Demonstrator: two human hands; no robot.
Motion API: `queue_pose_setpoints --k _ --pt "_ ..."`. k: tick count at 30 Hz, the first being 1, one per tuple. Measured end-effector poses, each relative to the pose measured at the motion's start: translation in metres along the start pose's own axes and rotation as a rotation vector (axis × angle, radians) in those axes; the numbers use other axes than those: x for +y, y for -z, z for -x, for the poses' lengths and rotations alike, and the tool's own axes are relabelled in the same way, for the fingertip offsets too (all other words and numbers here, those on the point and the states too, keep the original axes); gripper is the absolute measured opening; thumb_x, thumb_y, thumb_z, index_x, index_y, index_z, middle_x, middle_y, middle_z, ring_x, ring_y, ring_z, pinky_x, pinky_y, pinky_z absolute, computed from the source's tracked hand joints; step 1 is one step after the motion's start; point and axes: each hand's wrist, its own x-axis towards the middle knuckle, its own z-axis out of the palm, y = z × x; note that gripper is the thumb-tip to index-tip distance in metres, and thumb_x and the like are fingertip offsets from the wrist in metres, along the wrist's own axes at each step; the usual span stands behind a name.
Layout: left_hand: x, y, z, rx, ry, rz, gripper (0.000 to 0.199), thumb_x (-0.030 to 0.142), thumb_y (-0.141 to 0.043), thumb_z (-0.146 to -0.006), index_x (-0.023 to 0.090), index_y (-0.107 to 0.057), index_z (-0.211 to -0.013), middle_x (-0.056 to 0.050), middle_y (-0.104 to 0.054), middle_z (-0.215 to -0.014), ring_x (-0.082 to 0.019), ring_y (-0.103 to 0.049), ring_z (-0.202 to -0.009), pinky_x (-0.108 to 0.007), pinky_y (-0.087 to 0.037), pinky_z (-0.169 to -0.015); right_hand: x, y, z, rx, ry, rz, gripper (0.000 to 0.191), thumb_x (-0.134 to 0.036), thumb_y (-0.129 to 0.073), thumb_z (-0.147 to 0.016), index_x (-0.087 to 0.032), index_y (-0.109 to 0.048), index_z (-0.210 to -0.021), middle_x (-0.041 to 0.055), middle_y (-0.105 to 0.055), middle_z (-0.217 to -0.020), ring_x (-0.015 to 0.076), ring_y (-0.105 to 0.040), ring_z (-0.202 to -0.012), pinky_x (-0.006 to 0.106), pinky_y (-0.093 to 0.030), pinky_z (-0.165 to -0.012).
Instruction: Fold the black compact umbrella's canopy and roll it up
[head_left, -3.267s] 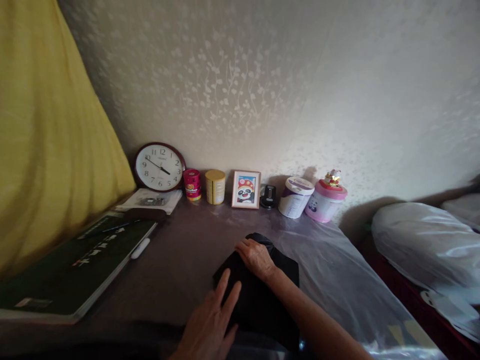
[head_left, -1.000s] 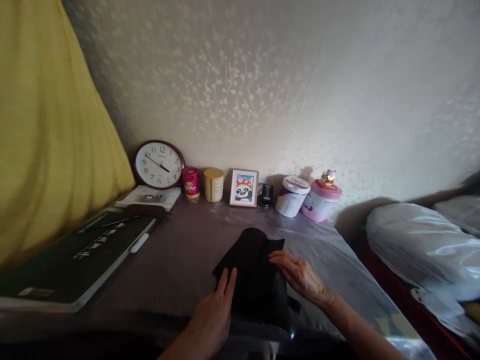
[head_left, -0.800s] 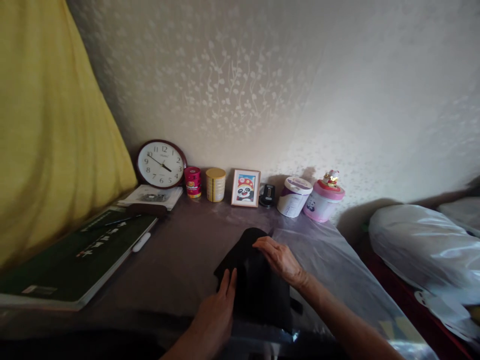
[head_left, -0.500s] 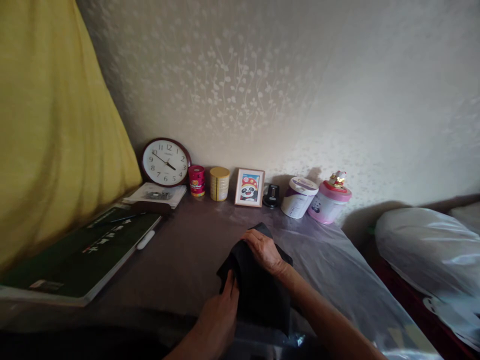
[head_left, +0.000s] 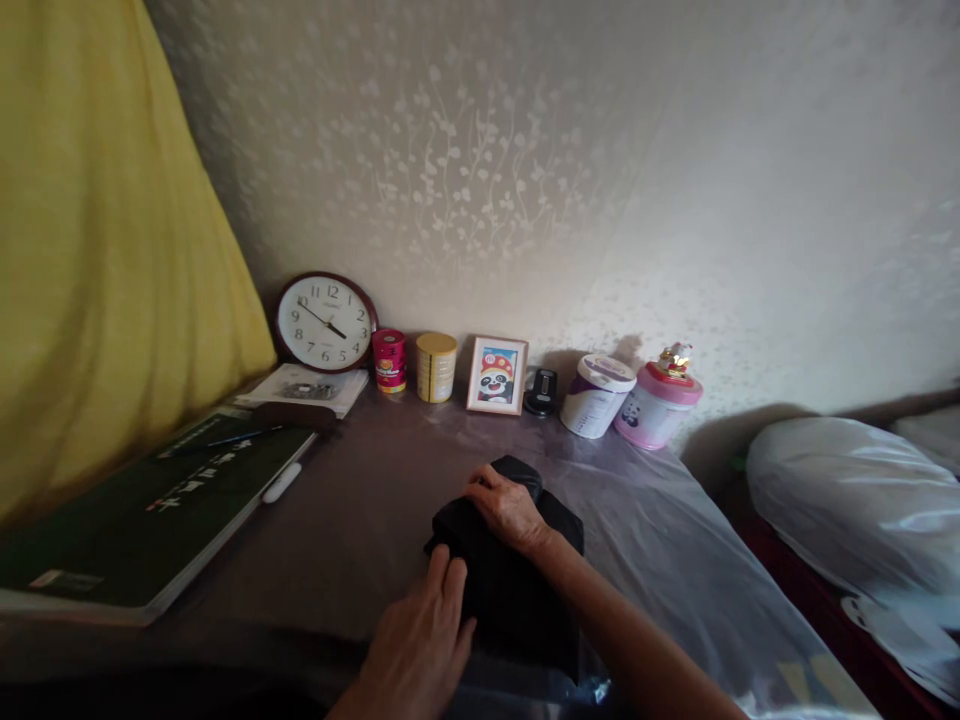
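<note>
A piece of black cloth (head_left: 517, 600), folded over and rumpled, lies on the table in front of me. My right hand (head_left: 506, 510) rests on its upper part, fingers curled over and gripping a fold. At the cloth's left edge is my left hand (head_left: 420, 630). Its fingers are stretched forward with the tips touching the fabric, and the thumb stands apart from them. Part of the cloth is hidden under my right hand and forearm.
Along the wall stand a clock (head_left: 326, 322), a pink tin (head_left: 389, 360), a yellow-lidded can (head_left: 436, 368), a panda picture frame (head_left: 496, 375), a small black object (head_left: 541, 391) and two tubs. A large green book (head_left: 150, 510) and white marker (head_left: 282, 482) lie left. Plastic bags (head_left: 855, 500) sit right.
My left hand has drawn slightly back and left, its fingertips now on top of the cloth's edge instead of tucked beneath. My right hand has shifted a little left, and the cloth's folds have moved.
</note>
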Motion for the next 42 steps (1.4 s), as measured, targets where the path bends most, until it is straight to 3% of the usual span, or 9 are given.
queue_pose_setpoints --k 2,7,14,20,23,27,34,38,42 --pt "0.001 0.001 0.0 0.029 -0.047 0.0 0.051 0.021 -0.04 -0.084 0.022 -0.034 -0.134 -0.012 -0.023 -0.147 -0.025 -0.056 -0.105 -0.036 -0.05 -0.08 0.0 0.001 -0.001 -0.021 0.002 0.01 0.023 -0.019 -0.041 -0.09 -0.024 -0.062 -0.1 0.0044 -0.056 -0.103 0.0106 -0.058 -0.077 0.019 -0.047 -0.067" --pt "0.006 -0.004 -0.005 -0.013 -0.167 0.001 0.087 0.007 -0.05 -0.07 0.039 -0.007 -0.139 -0.001 0.003 -0.151 -0.023 -0.055 -0.103 -0.036 -0.052 -0.077 0.003 -0.001 -0.006 -0.067 0.022 0.021 0.021 -0.021 -0.044 -0.089 -0.025 -0.063 -0.095 0.0035 -0.055 -0.1 0.0101 -0.057 -0.075 0.019 -0.046 -0.065" --pt "0.009 -0.023 -0.014 -0.056 -0.094 -0.182 0.078 -0.002 -0.034 -0.073 0.031 -0.01 -0.14 -0.007 -0.009 -0.149 -0.02 -0.064 -0.078 -0.033 -0.056 -0.061 -0.008 0.004 0.007 0.027 0.043 -0.063 0.025 -0.024 -0.037 -0.092 -0.02 -0.057 -0.105 0.006 -0.058 -0.099 0.0112 -0.059 -0.077 0.02 -0.048 -0.067" --pt "0.008 -0.033 -0.015 -0.029 -0.064 -0.215 0.07 -0.003 -0.029 -0.075 0.027 -0.025 -0.137 -0.009 -0.031 -0.144 -0.019 -0.064 -0.079 -0.029 -0.057 -0.061 -0.031 0.013 0.047 0.013 0.157 -0.191 0.026 -0.022 -0.037 -0.093 -0.021 -0.055 -0.111 0.0054 -0.064 -0.106 0.0143 -0.056 -0.104 0.035 -0.039 -0.098" --pt "0.008 -0.042 -0.015 0.064 -0.038 -0.219 0.071 -0.002 -0.031 -0.075 0.028 -0.02 -0.138 -0.009 -0.023 -0.147 -0.018 -0.064 -0.075 -0.03 -0.057 -0.059 -0.019 0.009 0.052 0.01 0.089 -0.173 0.03 -0.026 -0.038 -0.093 -0.022 -0.052 -0.119 0.0057 -0.059 -0.119 0.0161 -0.048 -0.117 0.042 -0.028 -0.106" --pt "0.008 -0.051 -0.016 0.084 -0.014 -0.265 0.072 -0.003 -0.032 -0.074 0.026 -0.019 -0.139 -0.011 -0.023 -0.147 -0.019 -0.064 -0.078 -0.029 -0.056 -0.059 0.014 0.0 0.038 0.016 0.043 -0.147 0.03 -0.028 -0.039 -0.093 -0.022 -0.053 -0.119 0.0054 -0.057 -0.123 0.0172 -0.044 -0.121 0.044 -0.026 -0.106" --pt "0.002 -0.05 -0.017 0.011 0.012 -0.143 0.068 0.0 -0.029 -0.075 0.015 -0.016 -0.14 -0.017 -0.032 -0.142 -0.019 -0.062 -0.093 -0.026 -0.052 -0.072 0.071 -0.01 0.012 0.008 -0.136 -0.132 0.033 -0.023 -0.03 -0.095 -0.019 -0.059 -0.109 0.0054 -0.064 -0.113 0.0147 -0.054 -0.11 0.035 -0.039 -0.098" --pt "0.003 -0.034 -0.015 -0.071 0.006 -0.07 0.067 0.0 -0.027 -0.075 0.012 -0.014 -0.14 -0.019 -0.032 -0.142 -0.02 -0.061 -0.097 -0.027 -0.05 -0.076 0.084 0.01 0.017 0.028 -0.27 -0.028 0.028 -0.025 -0.036 -0.093 -0.018 -0.059 -0.108 0.0083 -0.065 -0.108 0.0189 -0.059 -0.103 0.035 -0.045 -0.092" --pt "0.003 -0.022 -0.012 -0.08 0.008 -0.014 0.064 0.001 -0.026 -0.078 0.01 -0.014 -0.14 -0.02 -0.032 -0.141 -0.021 -0.062 -0.095 -0.03 -0.05 -0.076 0.076 0.046 0.056 0.117 -0.253 0.004 0.026 -0.022 -0.036 -0.091 -0.019 -0.056 -0.108 0.0073 -0.064 -0.104 0.0174 -0.061 -0.095 0.033 -0.05 -0.085"
